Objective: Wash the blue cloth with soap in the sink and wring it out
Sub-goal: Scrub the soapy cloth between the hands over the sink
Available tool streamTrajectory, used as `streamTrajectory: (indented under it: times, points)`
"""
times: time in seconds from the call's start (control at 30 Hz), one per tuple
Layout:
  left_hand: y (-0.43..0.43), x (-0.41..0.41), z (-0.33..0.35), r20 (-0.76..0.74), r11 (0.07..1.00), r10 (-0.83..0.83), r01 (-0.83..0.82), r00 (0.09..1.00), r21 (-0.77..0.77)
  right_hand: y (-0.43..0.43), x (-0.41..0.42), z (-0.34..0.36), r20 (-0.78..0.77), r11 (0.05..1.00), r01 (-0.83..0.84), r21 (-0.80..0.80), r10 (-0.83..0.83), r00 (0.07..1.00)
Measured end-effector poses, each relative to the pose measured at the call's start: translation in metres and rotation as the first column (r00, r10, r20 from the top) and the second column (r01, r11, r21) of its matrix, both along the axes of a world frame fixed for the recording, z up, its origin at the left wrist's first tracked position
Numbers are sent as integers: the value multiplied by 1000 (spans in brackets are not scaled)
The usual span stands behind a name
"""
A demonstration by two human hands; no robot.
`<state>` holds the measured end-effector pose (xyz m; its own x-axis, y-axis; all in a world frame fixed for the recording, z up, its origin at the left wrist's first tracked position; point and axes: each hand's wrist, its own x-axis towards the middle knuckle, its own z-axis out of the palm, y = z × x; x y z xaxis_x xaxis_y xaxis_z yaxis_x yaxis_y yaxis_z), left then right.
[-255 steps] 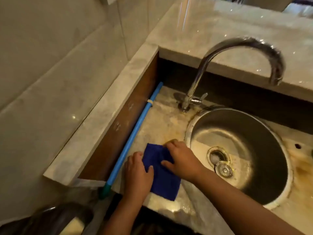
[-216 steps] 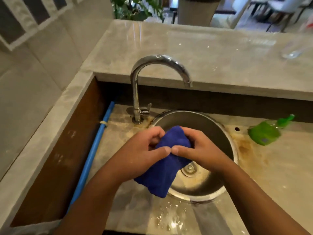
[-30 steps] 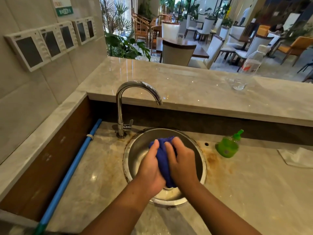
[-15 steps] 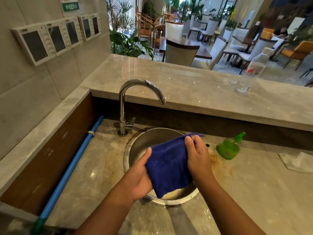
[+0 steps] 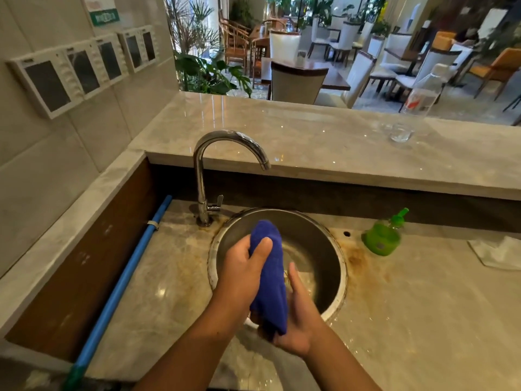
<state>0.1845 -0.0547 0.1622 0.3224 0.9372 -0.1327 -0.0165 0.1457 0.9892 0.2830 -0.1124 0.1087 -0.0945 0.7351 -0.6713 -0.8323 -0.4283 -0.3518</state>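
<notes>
The blue cloth (image 5: 270, 277) is bunched into a long roll over the near rim of the round steel sink (image 5: 324, 244). My left hand (image 5: 242, 275) grips its upper end, thumb across the fabric. My right hand (image 5: 296, 320) cups and holds its lower end from beneath. A green soap bottle (image 5: 382, 238) lies on the counter to the right of the sink. The chrome tap (image 5: 203, 176) arches over the basin with no water running from it.
A blue pipe (image 5: 124, 277) runs along the left wall of the recess. A white cloth (image 5: 499, 252) lies at the far right. A glass (image 5: 400, 132) and a plastic bottle (image 5: 423, 91) stand on the raised marble ledge behind.
Half a second ago the cloth was spread flat between both hands. Now it is gathered into a roll, my left hand at the top and my right hand lower down.
</notes>
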Motion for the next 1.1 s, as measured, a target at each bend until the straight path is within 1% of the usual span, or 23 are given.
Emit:
streamTrajectory:
  times: [0.07, 0.13, 0.23, 0.3, 0.33, 0.4, 0.47, 0.53, 0.57, 0.67, 0.77, 0.87, 0.9, 0.93, 0.97, 1.0, 1.03, 1.07, 1.1]
  points:
    - [-5, 1, 1, -4, 998, -25, 25, 1000, 52, -2, -9, -2, -28, 998, -49, -39, 48, 998]
    - [-6, 0, 1, -49, 996, -28, 32, 998, 84, -3, -10, -4, -27, 1000, -19, -12, 19, 999]
    - [-3, -9, -2, -111, 994, 0, 12, 994, 111, -3, -5, -5, -16, 985, 153, 82, -152, 988]
    - [0, -15, -6, -162, 990, 48, -26, 986, 137, -1, 1, -5, 11, 967, 227, 117, -230, 973]
    - [1, -18, -9, -190, 988, 79, -52, 979, 142, 0, 3, -5, 61, 960, 247, 132, -257, 965]
    - [5, -23, -13, -262, 984, 133, -95, 956, 153, 3, 6, -4, 208, 950, 262, 170, -294, 933]
    - [7, -27, -18, -336, 980, 163, -112, 928, 166, 5, 8, -2, 380, 947, 245, 208, -309, 872]
    - [7, -29, -21, -353, 976, 187, -132, 917, 173, 7, 10, 1, 522, 941, 225, 251, -328, 788]
    - [5, -29, -21, -345, 974, 199, -147, 917, 171, 7, 10, 3, 539, 939, 218, 266, -332, 774]
    - [3, -26, -22, -286, 970, 235, -204, 929, 133, 10, 1, 7, 522, 959, 162, 234, -264, 811]
    - [2, -22, -21, -177, 973, 232, -231, 956, 27, 8, -12, 3, 489, 976, 150, 160, -210, 846]
    - [3, -22, -23, -156, 967, 245, -252, 957, -31, 5, -19, 2, 374, 987, 127, 99, -155, 914]
    - [4, -23, -24, -166, 967, 246, -253, 955, -22, 5, -18, 1, 383, 991, 112, 74, -132, 914]
    - [5, -25, -26, -193, 970, 240, -244, 951, 4, 6, -16, 0, 429, 994, 98, 48, -110, 897]
    - [5, -27, -29, -229, 974, 227, -224, 947, 38, 9, -12, -2, 522, 995, 97, 37, -102, 847]
    - [5, -28, -31, -269, 978, 209, -197, 940, 72, 12, -5, -3, 646, 995, 89, 52, -101, 757]
    - [5, -28, -34, -314, 981, 191, -168, 930, 100, 15, 3, -4, 783, 993, 65, 100, -119, 611]
    - [4, -28, -37, -345, 982, 182, -149, 921, 120, 17, 10, 0, 894, 986, 26, 163, -159, 419]
    - [2, -26, -38, -345, 981, 181, -146, 921, 126, 18, 14, 8, 951, 974, -23, 226, -215, 221]
